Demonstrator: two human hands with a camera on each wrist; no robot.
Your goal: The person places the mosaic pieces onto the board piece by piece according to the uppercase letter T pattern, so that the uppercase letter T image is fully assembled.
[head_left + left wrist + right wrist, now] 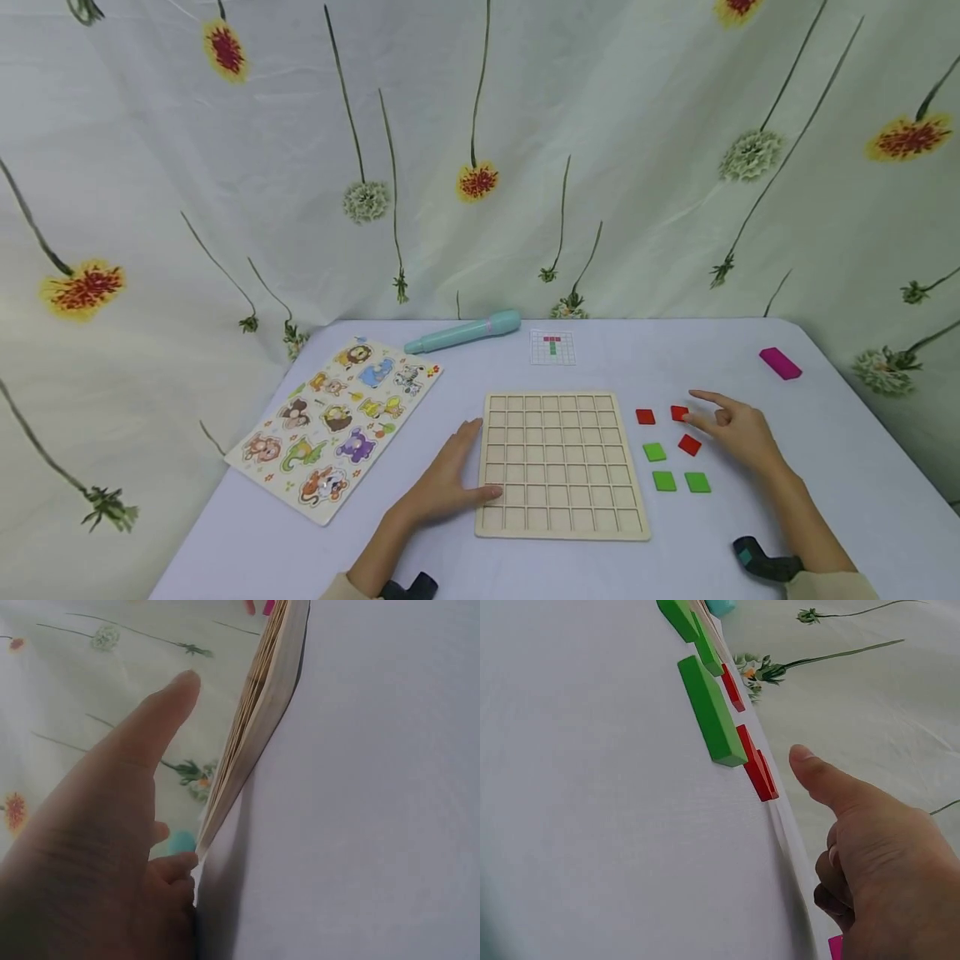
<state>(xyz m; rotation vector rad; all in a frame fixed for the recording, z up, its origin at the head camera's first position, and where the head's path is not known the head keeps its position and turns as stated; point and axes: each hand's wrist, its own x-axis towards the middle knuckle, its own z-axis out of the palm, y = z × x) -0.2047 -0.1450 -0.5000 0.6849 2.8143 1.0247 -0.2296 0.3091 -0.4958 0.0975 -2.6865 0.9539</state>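
Red and square, a small flat tile [678, 412] lies on the white table [570, 571], just beside the thumb of the right hand [738, 433]. This hand is released: thumb and index finger stand apart and grasp nothing. Two other red square tiles [645, 417] are near it, one to its left and one closer to the person. Three light-green square tiles [654, 452] lie toward the near side. Left of all these is a pale wooden grid board [558, 467]. At its left edge the left hand [442, 483] is relaxed, with the thumb over the rim; whether it presses, I cannot tell. Farther out are a small white printed card [562, 355], a turquoise pen-shaped cylinder [462, 333], a magenta block [781, 363] and a flat cartoon-animal sheet [318, 421].
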